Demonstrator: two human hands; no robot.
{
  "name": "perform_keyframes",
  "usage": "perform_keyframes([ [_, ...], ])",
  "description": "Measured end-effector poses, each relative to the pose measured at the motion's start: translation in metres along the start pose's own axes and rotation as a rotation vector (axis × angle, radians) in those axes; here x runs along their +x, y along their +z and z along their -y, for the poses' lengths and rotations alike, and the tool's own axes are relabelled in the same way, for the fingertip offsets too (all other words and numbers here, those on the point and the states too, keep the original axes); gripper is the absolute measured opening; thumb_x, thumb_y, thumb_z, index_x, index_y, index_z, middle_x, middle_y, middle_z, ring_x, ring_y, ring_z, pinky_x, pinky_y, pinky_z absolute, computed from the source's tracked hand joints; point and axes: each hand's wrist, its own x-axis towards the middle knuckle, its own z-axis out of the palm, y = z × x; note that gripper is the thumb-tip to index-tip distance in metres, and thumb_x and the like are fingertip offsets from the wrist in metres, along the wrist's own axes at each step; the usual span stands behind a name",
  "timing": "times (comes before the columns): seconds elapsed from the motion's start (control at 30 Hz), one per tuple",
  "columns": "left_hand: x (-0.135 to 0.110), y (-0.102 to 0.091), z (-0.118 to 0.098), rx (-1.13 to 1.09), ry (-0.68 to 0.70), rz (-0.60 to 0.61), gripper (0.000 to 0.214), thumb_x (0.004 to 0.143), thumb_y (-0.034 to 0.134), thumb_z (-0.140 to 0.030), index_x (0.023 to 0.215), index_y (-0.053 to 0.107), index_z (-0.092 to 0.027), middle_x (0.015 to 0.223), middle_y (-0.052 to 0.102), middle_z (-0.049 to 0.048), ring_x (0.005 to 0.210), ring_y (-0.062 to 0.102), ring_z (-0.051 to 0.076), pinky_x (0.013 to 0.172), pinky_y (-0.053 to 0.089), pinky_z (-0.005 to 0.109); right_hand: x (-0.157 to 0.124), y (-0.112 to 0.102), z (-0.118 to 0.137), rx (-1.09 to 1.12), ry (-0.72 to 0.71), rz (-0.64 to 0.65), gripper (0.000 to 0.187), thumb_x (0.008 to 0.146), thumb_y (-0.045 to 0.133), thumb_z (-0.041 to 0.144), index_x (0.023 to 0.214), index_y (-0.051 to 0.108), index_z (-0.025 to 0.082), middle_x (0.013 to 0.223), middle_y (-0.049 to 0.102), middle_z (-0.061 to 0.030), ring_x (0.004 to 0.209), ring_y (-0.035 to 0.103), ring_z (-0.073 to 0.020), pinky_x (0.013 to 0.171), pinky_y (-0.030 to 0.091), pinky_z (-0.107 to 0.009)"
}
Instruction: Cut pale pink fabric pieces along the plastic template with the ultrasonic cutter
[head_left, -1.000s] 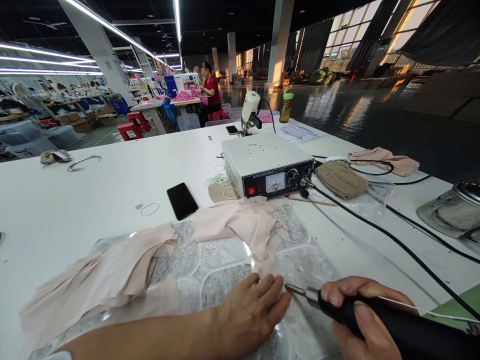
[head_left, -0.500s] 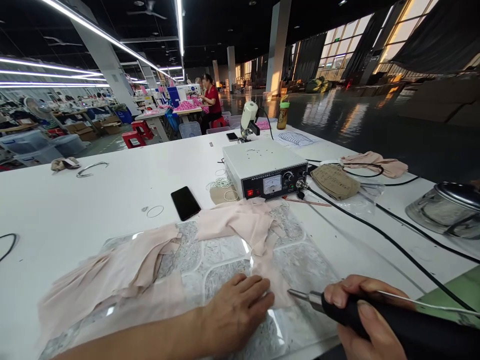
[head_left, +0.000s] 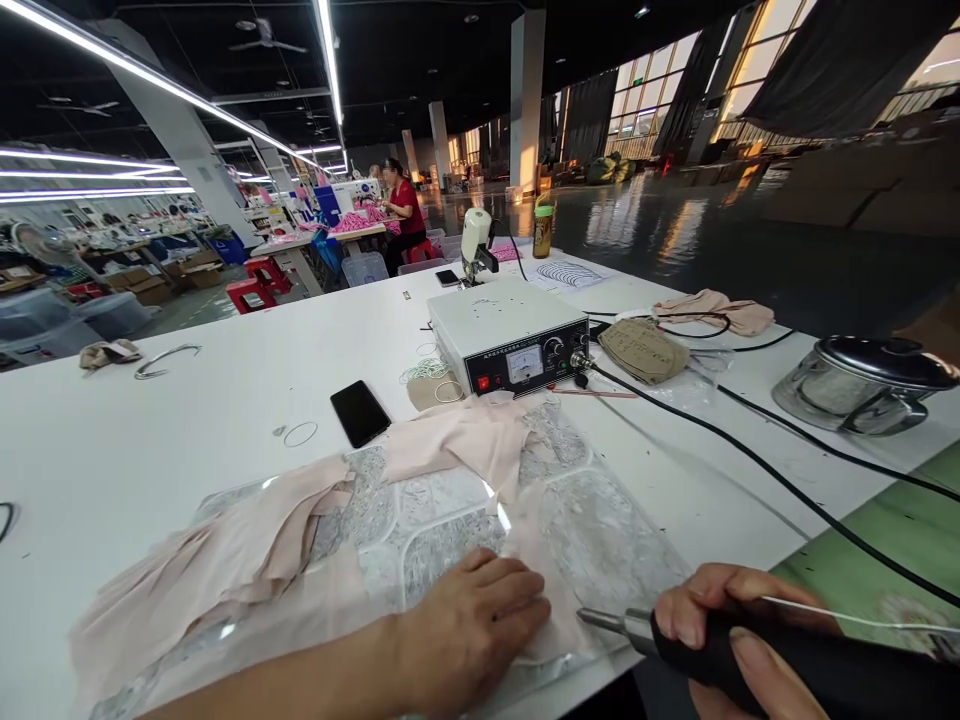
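My left hand (head_left: 480,620) lies palm down, fingers stretched out, pressing on a narrow strip of thin pale pink fabric (head_left: 536,535). Under it is a patterned mat with a clear, glossy cover (head_left: 600,520). My right hand (head_left: 739,640) is wrapped round a thick black handpiece (head_left: 810,655) with a tapered metal tip. That tip points left at the strip's right edge, close to my left fingers; whether it touches the cloth I cannot tell. More pink pieces lie in a pile to the left (head_left: 225,550) and in another behind (head_left: 457,440).
A control box (head_left: 525,365) with a meter stands behind the mat, a black cable running from its front to the right. Around it are a phone (head_left: 360,413), a brown fabric piece (head_left: 643,350) and a lidded glass pot (head_left: 847,390). A person in red sits at a sewing machine far back.
The view has turned a little to the right, so the table things appear farther left. My hands keep nearly the same pose, the tip still beside the strip's edge.
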Motion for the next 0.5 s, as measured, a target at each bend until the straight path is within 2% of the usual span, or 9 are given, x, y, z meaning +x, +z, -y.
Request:
perform_keyframes([
  [0.17,0.012,0.007,0.014,0.13,0.073,0.035,0.024,0.098,0.041,-0.016,0.118,0.054,-0.011,0.113,0.063,0.0117,0.106,0.058,0.021,0.096,0.042,0.035,-0.004,0.0,-0.003,-0.007,0.001,-0.002,0.008,0.083,0.065,0.021,0.087,0.059,0.024,0.073,0.058,0.0,0.053,0.058,-0.0148,0.053,0.056,-0.037],
  [0.33,0.012,0.01,0.016,0.131,0.065,0.083,0.023,0.098,0.043,-0.015,0.118,0.054,-0.012,0.102,0.063,0.0093,0.101,0.059,0.021,0.096,0.043,0.037,-0.004,-0.001,-0.004,-0.018,-0.015,0.021,0.008,0.085,0.062,0.02,0.091,0.058,0.025,0.074,0.058,0.0002,0.055,0.06,-0.0153,0.055,0.056,-0.036],
  [0.5,0.013,0.007,0.017,0.108,0.089,0.078,0.024,0.098,0.042,-0.014,0.118,0.053,-0.011,0.099,0.062,0.01,0.104,0.058,0.024,0.093,0.045,0.037,-0.002,0.001,-0.003,-0.01,-0.017,0.055,0.009,0.086,0.063,0.021,0.092,0.058,0.025,0.075,0.059,-0.0006,0.056,0.061,-0.0155,0.054,0.056,-0.035],
])
